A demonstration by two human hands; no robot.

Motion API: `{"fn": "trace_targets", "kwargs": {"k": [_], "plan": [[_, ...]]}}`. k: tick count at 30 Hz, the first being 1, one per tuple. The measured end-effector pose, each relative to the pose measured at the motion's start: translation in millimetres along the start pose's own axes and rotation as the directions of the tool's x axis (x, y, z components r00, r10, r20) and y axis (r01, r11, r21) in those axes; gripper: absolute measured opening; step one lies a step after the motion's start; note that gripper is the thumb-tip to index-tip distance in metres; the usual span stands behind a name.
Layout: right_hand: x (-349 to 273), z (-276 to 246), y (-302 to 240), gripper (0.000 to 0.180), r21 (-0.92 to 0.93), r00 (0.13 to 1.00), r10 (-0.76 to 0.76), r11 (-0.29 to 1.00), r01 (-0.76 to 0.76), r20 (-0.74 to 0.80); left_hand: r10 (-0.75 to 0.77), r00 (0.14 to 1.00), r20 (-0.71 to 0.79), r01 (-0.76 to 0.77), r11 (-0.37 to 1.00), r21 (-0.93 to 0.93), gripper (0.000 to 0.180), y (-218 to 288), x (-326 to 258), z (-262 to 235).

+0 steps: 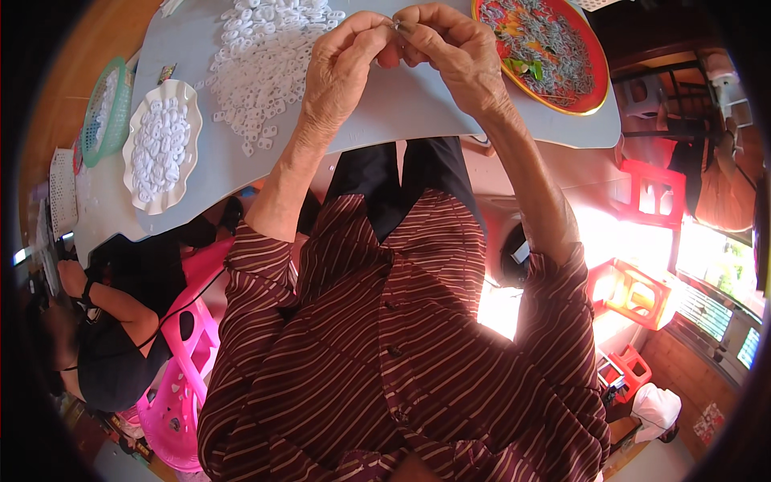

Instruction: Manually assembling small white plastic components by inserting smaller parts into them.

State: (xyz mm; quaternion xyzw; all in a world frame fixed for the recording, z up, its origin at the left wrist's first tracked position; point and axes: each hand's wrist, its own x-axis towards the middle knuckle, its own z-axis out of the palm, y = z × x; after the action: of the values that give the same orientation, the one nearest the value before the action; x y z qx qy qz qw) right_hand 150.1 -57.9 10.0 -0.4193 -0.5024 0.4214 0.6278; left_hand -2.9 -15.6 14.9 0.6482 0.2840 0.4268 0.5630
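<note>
"Stripy shirt (pixel 434 321) is the closest thing in the head view. Where are the hands?"

"Up at the top, over the grey-blue surface (pixel 401 120). The left hand (pixel 341 68) has its thumb and finger squeezed close. The right hand (pixel 462 60) is pinching too, and their tips meet."

"What have they got?"

"A tiny thing (pixel 397 25), right where the fingertips come together. It's too small for me to tell what it is. It's up between the heap of white bits and the red plate."

"Why use both hands?"

"I think because it's so little. Maybe one hand keeps it steady while the other gets a good grip."

"And why is the stuff on two sides?"

"Maybe so each hand has some close by. The white bits (pixel 265 72) lie loose on the left, spread out flat, so they look easy to pick one by one. The red plate (pixel 600 71) is just beside the right hand, full of thin grey bits (pixel 562 60). Its rim probably stops them sliding off."

"There's a wavy white dish (pixel 194 120) too!"

"Yes, further left, with more white pieces (pixel 161 149) in it. I guess the dish keeps them apart from the loose heap. A green basket (pixel 122 116) is next to it, near the edge."
</note>
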Motion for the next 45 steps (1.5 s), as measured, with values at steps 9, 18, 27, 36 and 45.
{"fn": "trace_targets", "kwargs": {"k": [9, 18, 27, 36, 45], "plan": [[0, 1, -1, 0.018, -0.098, 0.998, 0.042, 0.994, -0.045, -0.037, 0.168, 0.984, -0.054, -0.162, 0.983, 0.089, 0.015, -8, -2, 5], [0, -4, -2, 0.018, -0.131, 0.99, 0.105, 0.984, -0.117, -0.094, 0.408, 0.912, -0.027, -0.339, 0.791, 0.509, 0.02, -14, -1, 8], [-1, -2, -5, 0.02, -0.153, 0.979, 0.151, 0.973, -0.171, -0.134, 0.546, 0.837, 0.031, -0.453, 0.66, 0.6, 0.023, -21, 3, 7], [-2, 6, -3, 0.018, -0.074, 0.953, 0.2, 0.972, -0.222, -0.227, 0.562, 0.826, 0.045, -0.475, 0.651, 0.592, 0.022, -17, 3, 9], [-6, 1, -2, 0.019, -0.043, 0.979, 0.166, 0.984, -0.172, -0.121, 0.503, 0.864, -0.001, -0.423, 0.727, 0.54, 0.013, -19, 2, 7]]}}
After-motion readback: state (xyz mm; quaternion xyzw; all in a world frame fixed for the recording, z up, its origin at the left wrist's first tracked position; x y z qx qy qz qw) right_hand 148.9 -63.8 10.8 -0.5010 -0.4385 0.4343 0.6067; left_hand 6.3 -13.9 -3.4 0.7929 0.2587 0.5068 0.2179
